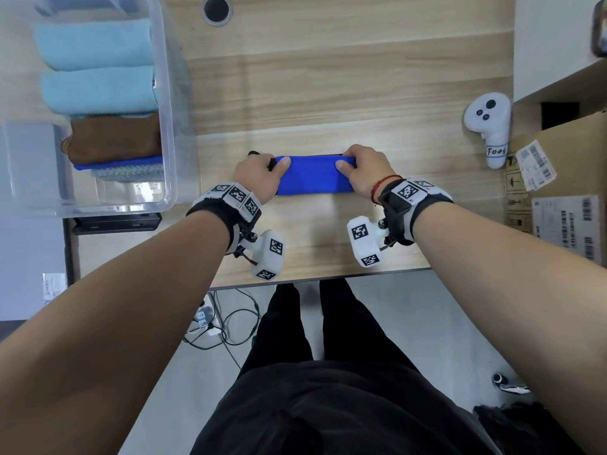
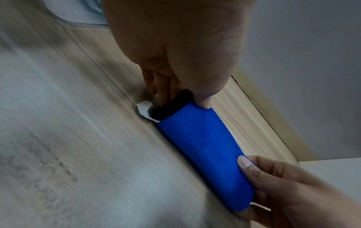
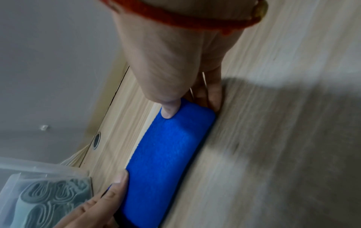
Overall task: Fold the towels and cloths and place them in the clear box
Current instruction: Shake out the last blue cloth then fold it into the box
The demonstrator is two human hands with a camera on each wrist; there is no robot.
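Observation:
A bright blue cloth (image 1: 313, 177) folded into a narrow strip lies on the wooden table (image 1: 328, 93) in front of me. My left hand (image 1: 262, 174) pinches its left end, thumb on top, fingers under the black-trimmed edge (image 2: 170, 104). My right hand (image 1: 361, 169) pinches the right end the same way, thumb (image 3: 168, 110) pressed on the blue cloth (image 3: 168, 152). A small white tag (image 2: 143, 108) sticks out by the left fingers. The clear box (image 1: 164, 103) stands at the far left, holding two light blue towels (image 1: 95, 67), a brown cloth (image 1: 115, 139) and a blue one (image 1: 121, 164).
A white controller (image 1: 489, 126) lies at the right, beside cardboard boxes (image 1: 565, 192). A round cable hole (image 1: 216, 9) sits at the table's back. The table's front edge runs just behind my wrists; cables lie on the floor below.

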